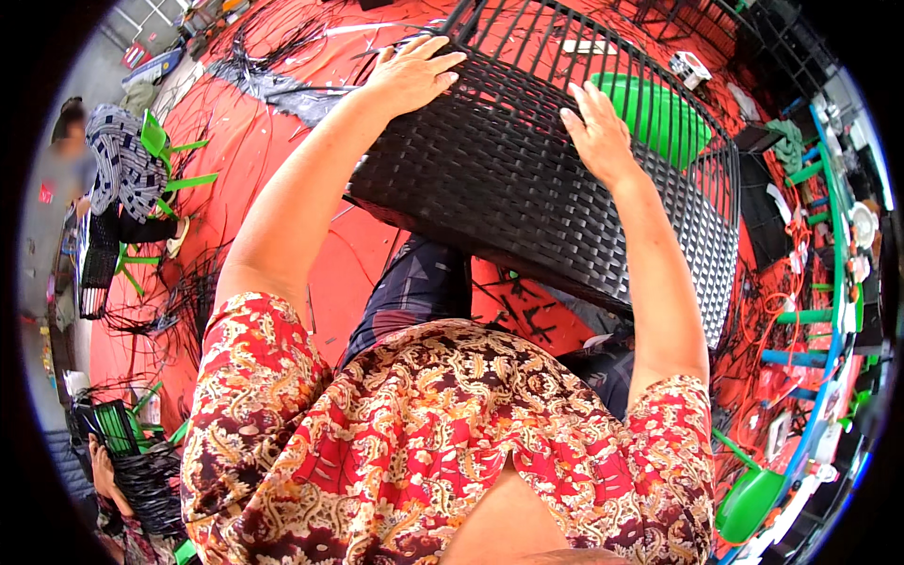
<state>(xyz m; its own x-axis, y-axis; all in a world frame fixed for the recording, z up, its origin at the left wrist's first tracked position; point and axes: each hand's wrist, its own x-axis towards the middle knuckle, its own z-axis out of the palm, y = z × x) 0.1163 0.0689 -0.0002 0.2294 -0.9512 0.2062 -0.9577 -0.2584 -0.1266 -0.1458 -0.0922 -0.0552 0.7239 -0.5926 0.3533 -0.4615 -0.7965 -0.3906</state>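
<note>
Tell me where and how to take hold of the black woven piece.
Probably grip the black woven piece by its bare bars along the far side, reaching over from above: gaps between them seem to leave room for fingers, while the nearer part is closely woven.

No word or number comes up readable here, folks! Over at the upper left, a small red-and-white rectangular panel (135,56) catches the eye, but whatever it bears is too tiny to make out. Just beside it, a flat blue-and-white object (153,68), its surface too small to read! And down the left rim, a little red patch on the grey wall (38,247), just a blur!
</note>
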